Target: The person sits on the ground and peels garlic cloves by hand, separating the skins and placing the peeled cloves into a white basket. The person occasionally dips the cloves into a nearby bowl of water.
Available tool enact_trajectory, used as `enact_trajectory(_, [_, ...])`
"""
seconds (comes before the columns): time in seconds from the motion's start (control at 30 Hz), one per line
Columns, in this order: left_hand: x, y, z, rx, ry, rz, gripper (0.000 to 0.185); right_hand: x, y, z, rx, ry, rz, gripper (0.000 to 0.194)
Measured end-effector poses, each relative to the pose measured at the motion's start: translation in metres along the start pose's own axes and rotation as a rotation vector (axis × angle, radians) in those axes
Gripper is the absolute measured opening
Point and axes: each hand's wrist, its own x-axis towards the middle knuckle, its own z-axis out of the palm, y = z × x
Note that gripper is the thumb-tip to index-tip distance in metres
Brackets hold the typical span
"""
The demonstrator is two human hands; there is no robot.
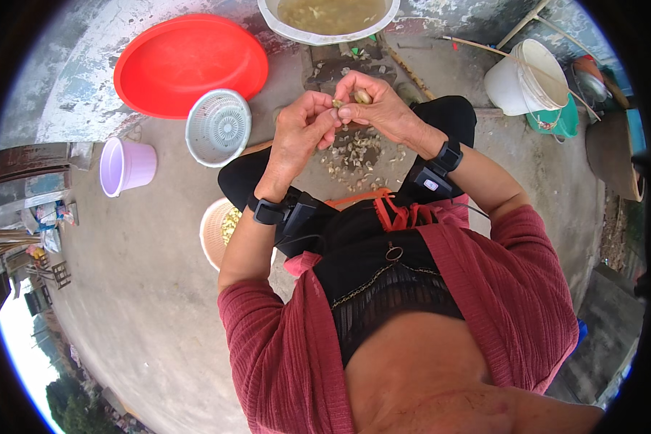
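Note:
My left hand (306,127) and my right hand (377,108) meet at the fingertips in front of my knees. Between them they pinch a small greenish-yellow piece (337,103), perhaps a bean or nut kernel. A larger pale brown, rounded piece (363,96) also sits in the curled fingers of my right hand. Below the hands, many pale shells or peels (358,154) lie scattered on the floor. Partly behind my left forearm, a pinkish plastic basket (210,233) holds yellowish-green pieces (230,223).
A basin (331,39) of cloudy water stands ahead. Leftward are a red tub (190,65), a grey plastic colander (218,127) and a lilac bucket (135,166). A white bucket (502,84) with a stick (526,64) across it stands at right, beside a green container (567,120).

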Motion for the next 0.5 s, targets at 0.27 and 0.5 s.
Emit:
enact_trajectory(0.27, [0.0009,-0.0066,0.0076,-0.142,0.078,0.095,0.012,0.0041,-0.0012,0.0049,0.021,0.036,-0.057,0.018])
enact_trajectory(0.5, [0.0036,-0.0049,0.0033,-0.162,0.022,0.132,0.013,0.0058,-0.0007,0.0031,0.034,-0.008,-0.097,0.016])
